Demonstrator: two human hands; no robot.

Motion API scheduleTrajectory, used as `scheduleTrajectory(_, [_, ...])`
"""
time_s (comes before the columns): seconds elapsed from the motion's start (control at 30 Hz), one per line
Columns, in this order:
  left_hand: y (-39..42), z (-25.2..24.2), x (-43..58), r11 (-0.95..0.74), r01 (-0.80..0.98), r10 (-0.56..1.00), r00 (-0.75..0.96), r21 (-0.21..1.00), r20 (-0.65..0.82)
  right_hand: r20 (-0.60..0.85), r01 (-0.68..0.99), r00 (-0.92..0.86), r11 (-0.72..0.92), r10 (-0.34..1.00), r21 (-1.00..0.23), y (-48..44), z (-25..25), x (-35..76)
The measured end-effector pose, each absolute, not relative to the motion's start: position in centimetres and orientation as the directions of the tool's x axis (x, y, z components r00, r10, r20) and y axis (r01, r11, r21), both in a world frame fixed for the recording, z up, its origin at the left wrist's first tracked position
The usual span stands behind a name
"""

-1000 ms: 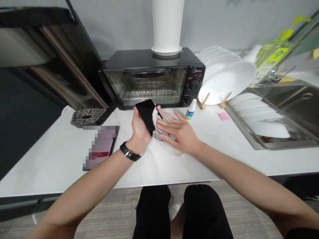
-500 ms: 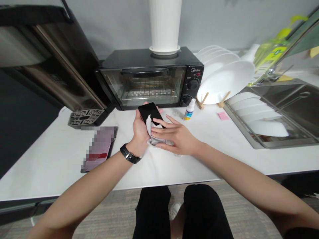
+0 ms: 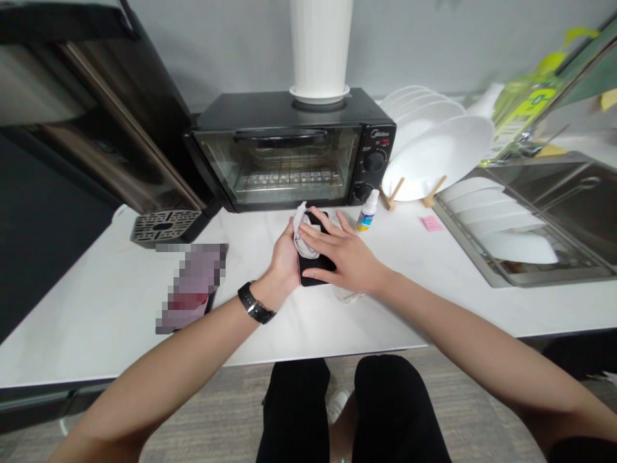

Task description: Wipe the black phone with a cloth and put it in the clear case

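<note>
A slim black smartphone (image 3: 311, 273) is being held just above the front edge of a white stone countertop (image 3: 96, 321), right in front of the oven, and it's gripped from below by the left hand (image 3: 284, 257), fingers curled up around the phone's edge, so that's a proper grasp. A black wristwatch (image 3: 255, 303) is worn on that wrist. The right hand (image 3: 344, 247) is laid flat across the phone with its fingers spread, not clenched, and a bunched grey-white cloth (image 3: 303, 233) is pinned between the two hands against the phone, though which hand has more of it can't really be told. A clear plastic wrap (image 3: 348, 294) pokes out under the right palm. Behind them sits a black Midea toaster oven (image 3: 277, 167) with a tall white cylindrical vase (image 3: 321, 45) on top, and a small white dropper bottle with a blue-yellow label (image 3: 367, 213) stands just right of the hands. Further right are white plates in a wooden stand (image 3: 436, 154), a pink sticky note (image 3: 432, 223) and a steel tray of white dishes (image 3: 520, 238), while a pixelated flat object (image 3: 190, 289) lies on the left
</note>
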State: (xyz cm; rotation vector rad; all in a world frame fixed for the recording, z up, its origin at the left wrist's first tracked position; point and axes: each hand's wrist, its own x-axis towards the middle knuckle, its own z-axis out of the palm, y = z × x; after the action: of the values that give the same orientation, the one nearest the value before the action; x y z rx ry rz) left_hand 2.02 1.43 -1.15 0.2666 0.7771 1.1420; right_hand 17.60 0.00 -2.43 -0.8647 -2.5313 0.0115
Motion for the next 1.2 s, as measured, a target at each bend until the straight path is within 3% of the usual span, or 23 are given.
scheduleTrajectory(0.13, [2.7, 0.1, 0.3, 0.224, -0.774, 0.937, 0.003, 0.592, -0.349, 0.434, 0.460, -0.757, 0.870, 0.488, -0.174, -0.4, -2.1, 17.5])
scheduleTrajectory(0.2, [3.2, 0.4, -0.2, 0.166, -0.784, 0.945, -0.047, 0.598, -0.324, 0.458, 0.488, -0.728, 0.855, 0.510, -0.176, -0.4, -2.1, 17.5])
scheduleTrajectory(0.3, [3.2, -0.3, 0.3, 0.202, -0.779, 0.945, -0.004, 0.594, -0.326, 0.455, 0.622, -0.640, 0.765, 0.619, -0.165, -0.1, -2.4, 17.6])
scheduleTrajectory(0.4, [2.5, -1.5, 1.5, 0.348, -0.742, 0.916, 0.141, 0.573, -0.374, 0.456, 0.708, -0.558, 0.685, 0.693, -0.174, 0.3, -2.8, 17.7])
scheduleTrajectory(0.57, [1.7, -1.8, 2.1, 0.429, -0.710, 0.890, 0.226, 0.559, -0.397, 0.444, 0.646, -0.599, 0.730, 0.667, -0.225, 0.3, -2.5, 17.7])
scheduleTrajectory(0.73, [2.7, -0.4, 0.3, 0.260, -0.764, 0.945, 0.076, 0.590, -0.318, 0.448, 0.447, -0.726, 0.853, 0.522, -0.269, -0.2, -2.1, 17.7])
scheduleTrajectory(0.87, [3.5, 0.0, -0.1, 0.133, -0.790, 0.961, -0.045, 0.599, -0.273, 0.474, 0.530, -0.649, 0.800, 0.596, -0.280, 0.0, -2.4, 17.8])
scheduleTrajectory(1.03, [2.4, -1.3, 1.9, 0.356, -0.749, 0.916, 0.162, 0.559, -0.367, 0.443, 0.693, -0.532, 0.672, 0.722, -0.262, 0.8, -3.2, 17.8])
scheduleTrajectory(1.2, [1.4, -1.6, 2.6, 0.421, -0.722, 0.891, 0.214, 0.549, -0.401, 0.442, 0.599, -0.617, 0.753, 0.651, -0.273, 0.8, -2.9, 17.8])
